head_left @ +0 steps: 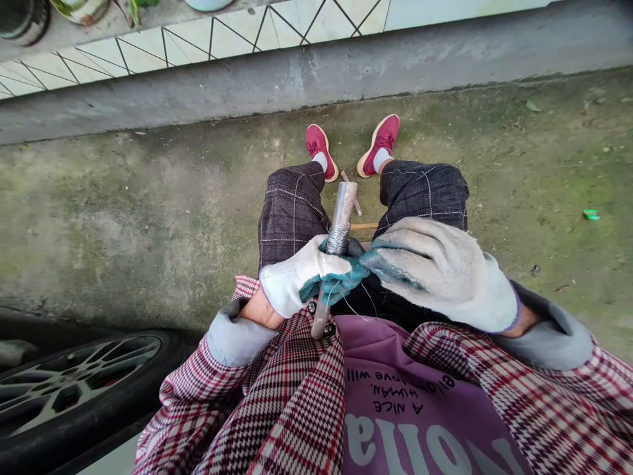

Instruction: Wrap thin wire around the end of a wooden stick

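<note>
My left hand [326,272], in a white work glove with a green palm, is wrapped round a grey metal rod [345,204] that tilts up over my lap. A coil of thin wire [339,239] is wound round the rod just above my fingers. Loose wire ends stick out below that hand. My right hand [425,264], gloved the same way, has its fingertips pinched together against the left fingers, right of the rod. What those fingertips grip is hidden, though thin wire shows close by.
A car wheel [74,382] stands at the lower left. Beyond my red shoes [380,145] runs a concrete ledge [237,99] with tiles and pots above. A short stick [357,206] lies on the ground between my legs. A green scrap [591,214] lies at the right.
</note>
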`<move>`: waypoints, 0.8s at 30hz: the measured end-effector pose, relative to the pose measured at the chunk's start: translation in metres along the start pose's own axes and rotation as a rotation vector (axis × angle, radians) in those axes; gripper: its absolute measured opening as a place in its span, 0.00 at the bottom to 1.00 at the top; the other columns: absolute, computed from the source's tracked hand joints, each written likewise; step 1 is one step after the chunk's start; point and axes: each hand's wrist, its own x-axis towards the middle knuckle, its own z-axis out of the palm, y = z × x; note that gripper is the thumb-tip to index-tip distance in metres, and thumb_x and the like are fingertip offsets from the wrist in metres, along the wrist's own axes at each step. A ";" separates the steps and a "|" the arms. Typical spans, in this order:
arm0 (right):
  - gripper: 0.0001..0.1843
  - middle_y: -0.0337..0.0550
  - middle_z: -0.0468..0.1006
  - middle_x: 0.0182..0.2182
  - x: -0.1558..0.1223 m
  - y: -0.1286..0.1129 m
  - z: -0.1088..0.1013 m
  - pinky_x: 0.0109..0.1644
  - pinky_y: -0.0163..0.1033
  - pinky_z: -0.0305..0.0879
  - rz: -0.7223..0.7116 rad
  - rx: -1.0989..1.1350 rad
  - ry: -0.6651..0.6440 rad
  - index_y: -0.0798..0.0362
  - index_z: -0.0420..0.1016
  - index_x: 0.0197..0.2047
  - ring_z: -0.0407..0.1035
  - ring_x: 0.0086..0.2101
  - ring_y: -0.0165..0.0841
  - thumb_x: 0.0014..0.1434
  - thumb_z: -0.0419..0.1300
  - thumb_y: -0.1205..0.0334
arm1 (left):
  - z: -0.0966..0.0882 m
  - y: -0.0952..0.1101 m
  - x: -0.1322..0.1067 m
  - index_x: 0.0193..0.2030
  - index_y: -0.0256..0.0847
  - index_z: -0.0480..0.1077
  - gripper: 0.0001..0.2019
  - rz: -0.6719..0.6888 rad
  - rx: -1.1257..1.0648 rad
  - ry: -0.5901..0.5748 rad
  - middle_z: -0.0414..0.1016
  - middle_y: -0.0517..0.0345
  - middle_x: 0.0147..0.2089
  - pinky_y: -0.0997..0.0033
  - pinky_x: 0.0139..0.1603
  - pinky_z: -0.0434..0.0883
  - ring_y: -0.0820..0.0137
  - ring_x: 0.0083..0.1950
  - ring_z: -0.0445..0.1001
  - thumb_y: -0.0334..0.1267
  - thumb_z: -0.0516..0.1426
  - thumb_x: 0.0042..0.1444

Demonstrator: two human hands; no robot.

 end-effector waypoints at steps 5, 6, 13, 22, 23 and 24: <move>0.07 0.46 0.80 0.39 0.003 -0.001 0.005 0.41 0.46 0.71 -0.039 -0.060 0.091 0.50 0.78 0.43 0.71 0.39 0.40 0.67 0.58 0.64 | -0.001 0.007 -0.003 0.31 0.38 0.74 0.10 -0.004 -0.027 -0.032 0.72 0.61 0.25 0.74 0.25 0.66 0.76 0.23 0.67 0.38 0.66 0.41; 0.07 0.46 0.80 0.38 0.003 -0.001 0.006 0.40 0.46 0.71 -0.038 -0.082 0.098 0.51 0.78 0.43 0.71 0.38 0.39 0.67 0.58 0.65 | 0.000 0.011 -0.004 0.31 0.39 0.74 0.09 0.021 0.024 -0.011 0.72 0.62 0.25 0.73 0.26 0.66 0.76 0.24 0.67 0.38 0.66 0.42; 0.10 0.48 0.77 0.33 0.003 -0.005 0.022 0.37 0.47 0.67 0.102 -0.195 0.072 0.52 0.78 0.38 0.68 0.34 0.41 0.66 0.56 0.62 | 0.020 0.023 -0.016 0.27 0.38 0.70 0.07 0.315 0.553 0.425 0.71 0.64 0.27 0.73 0.32 0.67 0.76 0.29 0.65 0.35 0.65 0.44; 0.10 0.51 0.79 0.33 0.005 -0.007 0.027 0.38 0.46 0.66 0.124 -0.170 -0.015 0.56 0.78 0.38 0.70 0.34 0.41 0.65 0.56 0.62 | 0.017 0.027 -0.014 0.28 0.38 0.69 0.05 0.273 0.598 0.342 0.72 0.63 0.26 0.74 0.30 0.68 0.75 0.28 0.68 0.33 0.62 0.47; 0.09 0.51 0.79 0.33 0.005 -0.007 0.028 0.38 0.46 0.66 0.164 -0.131 -0.028 0.56 0.78 0.39 0.71 0.34 0.42 0.64 0.57 0.63 | 0.017 0.027 -0.014 0.29 0.38 0.69 0.04 0.294 0.663 0.364 0.72 0.62 0.27 0.74 0.30 0.68 0.74 0.28 0.69 0.33 0.62 0.48; 0.09 0.52 0.80 0.33 0.006 -0.006 0.029 0.38 0.46 0.66 0.216 -0.074 -0.032 0.57 0.77 0.38 0.71 0.34 0.42 0.63 0.57 0.63 | 0.017 0.025 -0.013 0.30 0.38 0.70 0.04 0.333 0.761 0.391 0.74 0.61 0.28 0.73 0.30 0.68 0.73 0.28 0.70 0.34 0.62 0.50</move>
